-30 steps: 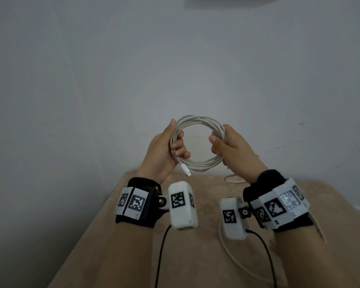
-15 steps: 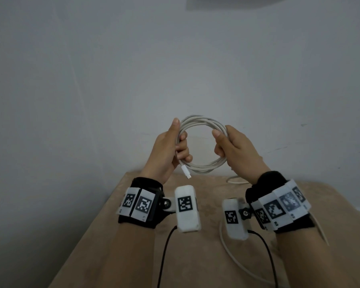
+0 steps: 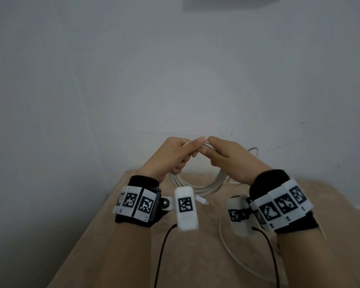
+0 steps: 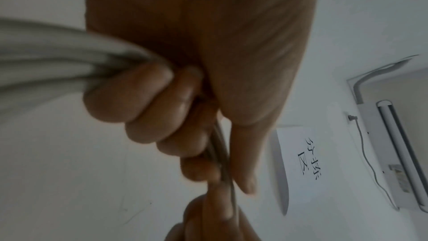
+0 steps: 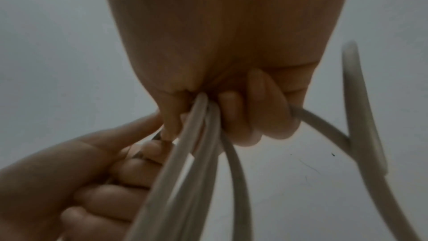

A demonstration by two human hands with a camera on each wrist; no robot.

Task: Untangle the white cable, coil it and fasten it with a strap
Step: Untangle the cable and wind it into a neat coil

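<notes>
The white cable (image 3: 204,187) hangs as a coil of several loops below my two hands, above the far end of the beige table. My left hand (image 3: 175,154) grips the bundled loops (image 4: 57,65) at the coil's top, fingers curled round them. Right beside it, thumb tips almost touching, my right hand (image 3: 227,156) grips the same bundle (image 5: 197,135). A free end with a white plug (image 3: 202,199) sticks out below the coil. One loose loop (image 3: 254,150) rises behind my right hand. I see no strap in any view.
The beige table (image 3: 133,235) runs from the white wall toward me. Another white cable (image 3: 233,258) trails over it under my right wrist. Black leads (image 3: 162,250) hang from the wrist cameras. A paper sign (image 4: 301,157) and a wall unit (image 4: 393,153) show in the left wrist view.
Both hands have slid up to the top of the coil and come together. The coil, held upright and open between them before, now hangs lower with its plug end dangling.
</notes>
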